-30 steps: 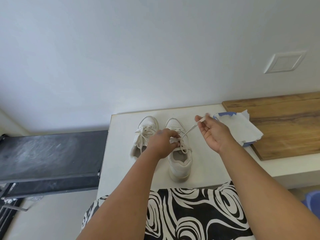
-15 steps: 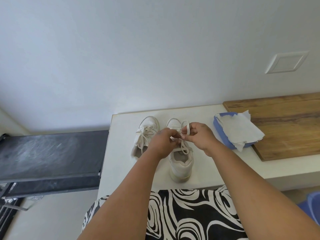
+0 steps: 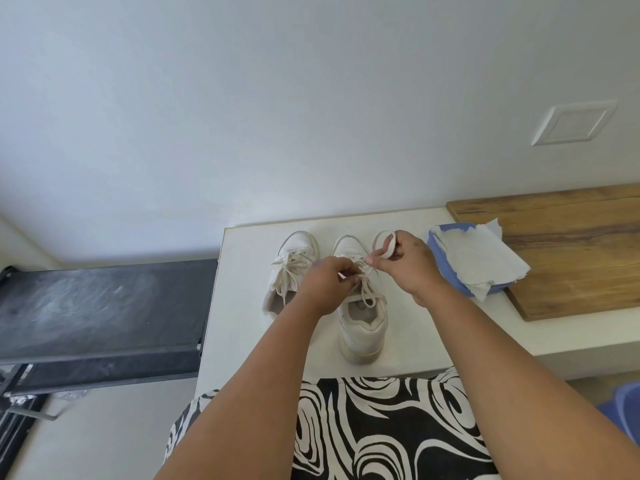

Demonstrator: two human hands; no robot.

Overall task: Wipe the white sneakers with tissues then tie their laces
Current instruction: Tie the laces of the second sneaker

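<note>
While my left hand (image 3: 327, 282) pinches the knot down on the right sneaker (image 3: 362, 306), my right hand (image 3: 403, 261) pinches a lace loop (image 3: 382, 239) raised toward the toe, ready to form the bow. Both sneakers sit on the counter (image 3: 433, 327); the left sneaker (image 3: 292, 271) looks tied.

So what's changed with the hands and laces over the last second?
The right hand drew in from an outstretched lace end and now pinches a lace loop over the right sneaker. The left hand kept holding the lace at that shoe. The left sneaker and tissues stayed put.
</note>
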